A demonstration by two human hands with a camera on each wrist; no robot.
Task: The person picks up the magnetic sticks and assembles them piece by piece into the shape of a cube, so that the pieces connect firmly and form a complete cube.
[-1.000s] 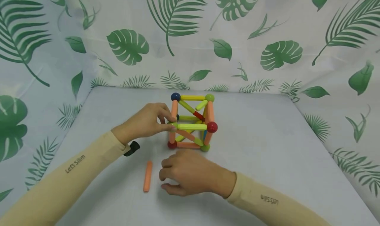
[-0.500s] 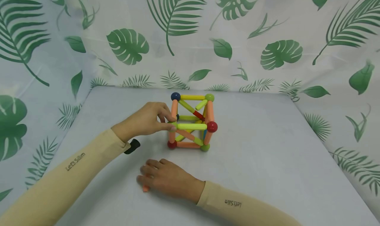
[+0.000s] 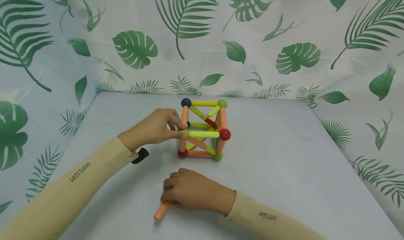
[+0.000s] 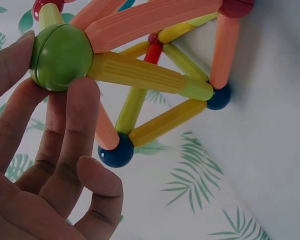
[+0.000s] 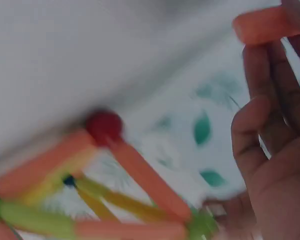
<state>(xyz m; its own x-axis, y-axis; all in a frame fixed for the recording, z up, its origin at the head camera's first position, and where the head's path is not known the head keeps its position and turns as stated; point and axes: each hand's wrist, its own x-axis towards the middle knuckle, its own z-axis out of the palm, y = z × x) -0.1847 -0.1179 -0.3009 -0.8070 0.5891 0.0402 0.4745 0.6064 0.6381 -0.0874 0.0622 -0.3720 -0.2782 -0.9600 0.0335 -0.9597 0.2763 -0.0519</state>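
In the head view a cube frame of coloured rods and balls (image 3: 203, 134) stands on the table. My left hand (image 3: 156, 126) pinches the green ball (image 4: 64, 57) at its near upper left corner, thumb on one side and fingertips on the other in the left wrist view. In front of the frame, my right hand (image 3: 197, 191) holds an orange rod (image 3: 162, 211) by one end. The other end of that rod (image 5: 262, 25) sticks out past the fingers. A short light green rod (image 3: 213, 111) hangs from the far upper right ball.
The white table (image 3: 284, 170) spreads out around the frame. A leaf-printed cloth (image 3: 202, 64) rises behind it and at both sides. A black strap-like piece (image 3: 140, 156) shows at my left cuff.
My right hand has gone left to the orange rod lying on the table, taken hold of it, and drawn back slightly right, turning the rod. My left hand stays on the green ball.
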